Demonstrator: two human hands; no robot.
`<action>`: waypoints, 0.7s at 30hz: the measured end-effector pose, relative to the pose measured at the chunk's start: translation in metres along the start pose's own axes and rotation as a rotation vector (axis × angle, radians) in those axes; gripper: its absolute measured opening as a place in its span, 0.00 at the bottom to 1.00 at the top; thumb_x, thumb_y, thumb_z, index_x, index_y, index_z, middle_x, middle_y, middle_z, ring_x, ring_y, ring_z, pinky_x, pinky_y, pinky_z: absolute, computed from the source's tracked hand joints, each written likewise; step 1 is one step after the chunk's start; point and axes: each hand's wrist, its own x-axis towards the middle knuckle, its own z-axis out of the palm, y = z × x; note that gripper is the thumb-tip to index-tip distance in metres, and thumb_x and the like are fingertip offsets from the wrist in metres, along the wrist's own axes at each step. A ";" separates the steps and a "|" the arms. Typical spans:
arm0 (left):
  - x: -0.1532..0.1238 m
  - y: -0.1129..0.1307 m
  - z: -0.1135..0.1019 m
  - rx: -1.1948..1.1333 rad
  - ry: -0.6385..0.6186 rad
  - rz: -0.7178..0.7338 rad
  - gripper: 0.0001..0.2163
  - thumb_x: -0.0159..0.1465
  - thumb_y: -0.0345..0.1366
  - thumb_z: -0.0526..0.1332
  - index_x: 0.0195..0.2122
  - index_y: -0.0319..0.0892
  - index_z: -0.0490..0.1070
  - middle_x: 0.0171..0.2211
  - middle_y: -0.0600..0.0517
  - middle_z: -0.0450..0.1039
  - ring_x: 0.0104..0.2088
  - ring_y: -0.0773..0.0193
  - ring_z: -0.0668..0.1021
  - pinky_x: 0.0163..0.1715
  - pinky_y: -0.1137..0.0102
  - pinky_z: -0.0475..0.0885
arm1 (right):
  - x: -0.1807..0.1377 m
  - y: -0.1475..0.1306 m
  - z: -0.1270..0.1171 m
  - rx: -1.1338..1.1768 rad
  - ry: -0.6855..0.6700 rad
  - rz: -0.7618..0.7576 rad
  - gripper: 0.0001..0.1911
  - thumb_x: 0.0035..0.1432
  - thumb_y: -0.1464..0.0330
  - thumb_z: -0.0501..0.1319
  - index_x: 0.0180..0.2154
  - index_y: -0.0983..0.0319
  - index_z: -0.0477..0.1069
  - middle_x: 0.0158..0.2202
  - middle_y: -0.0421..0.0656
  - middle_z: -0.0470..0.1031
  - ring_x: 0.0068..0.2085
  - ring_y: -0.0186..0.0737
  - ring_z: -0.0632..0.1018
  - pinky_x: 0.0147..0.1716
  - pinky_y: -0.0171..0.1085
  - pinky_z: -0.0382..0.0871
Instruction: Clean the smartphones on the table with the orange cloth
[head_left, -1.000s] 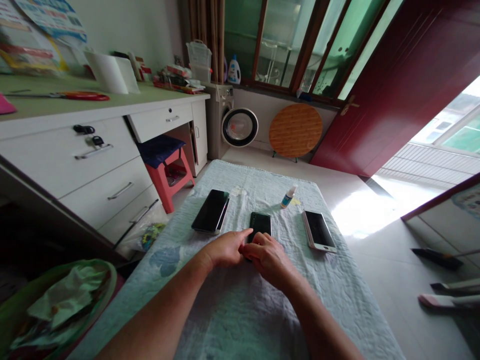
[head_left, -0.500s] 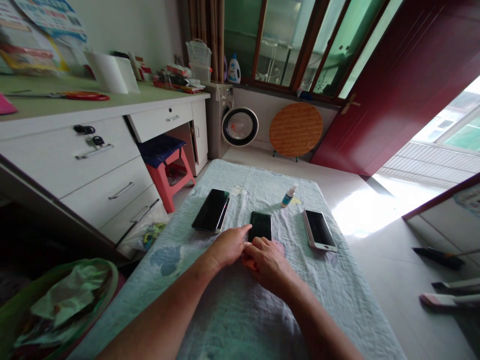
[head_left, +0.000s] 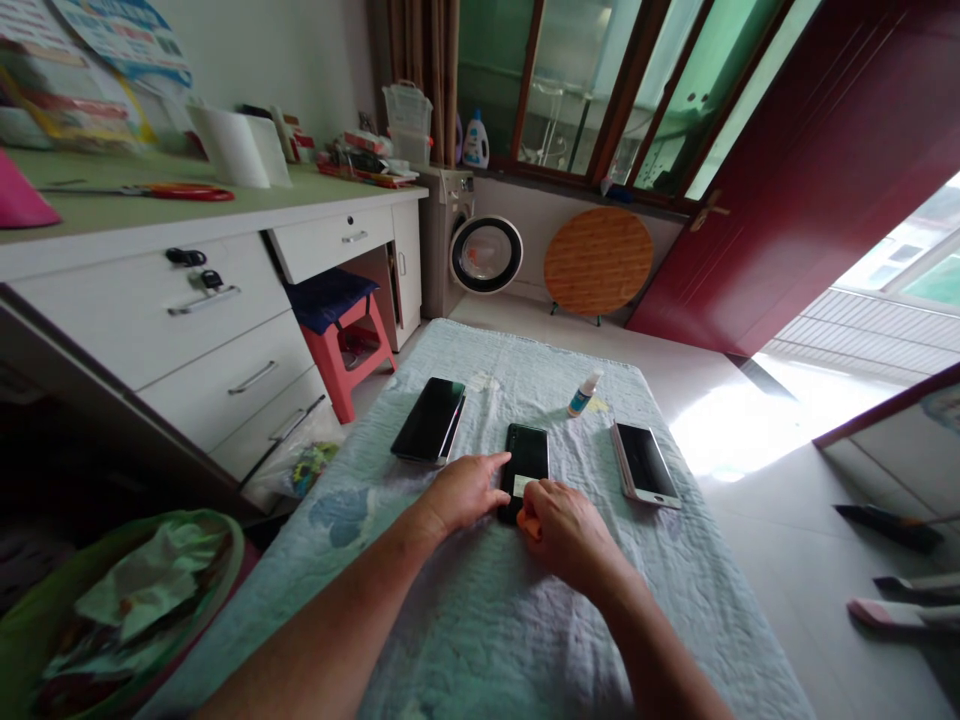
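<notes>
A dark smartphone (head_left: 529,450) lies flat on the cloth-covered table, with a pale label-like patch on its lower part. My left hand (head_left: 463,494) rests against the phone's left edge, index finger and thumb stretched out and apart, touching it. Over the phone's lower right part, my right hand (head_left: 568,520) is closed around an orange cloth (head_left: 529,527); most of the cloth is hidden in the fingers. To the left lies a larger black phone (head_left: 429,420) on top of another flat item. A white-framed phone (head_left: 646,464) lies to the right.
A small spray bottle (head_left: 583,393) stands beyond the middle phone. A light blue quilted cloth (head_left: 480,640) covers the table. At lower left is a green-rimmed bin (head_left: 238,550) holding crumpled paper. A red stool (head_left: 341,370) stands near the white drawers (head_left: 202,345).
My right hand, with the orange cloth, has moved right and slightly down, away from my left hand. The pale patch on the phone now shows. The view has shifted slightly.
</notes>
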 end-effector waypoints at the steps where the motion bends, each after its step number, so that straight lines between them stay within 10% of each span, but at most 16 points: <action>1: 0.000 0.000 0.000 -0.003 -0.002 -0.002 0.29 0.58 0.37 0.62 0.61 0.39 0.62 0.29 0.51 0.77 0.32 0.59 0.76 0.34 0.71 0.65 | 0.001 -0.001 0.001 -0.005 0.014 -0.011 0.04 0.57 0.72 0.55 0.31 0.61 0.67 0.30 0.42 0.72 0.32 0.36 0.71 0.31 0.35 0.52; 21: 0.001 -0.002 0.000 -0.002 -0.003 0.007 0.30 0.57 0.37 0.62 0.61 0.39 0.61 0.29 0.51 0.76 0.31 0.59 0.76 0.33 0.71 0.65 | -0.005 0.008 -0.006 -0.001 -0.003 0.041 0.05 0.57 0.71 0.55 0.29 0.61 0.67 0.29 0.41 0.72 0.29 0.34 0.70 0.29 0.35 0.50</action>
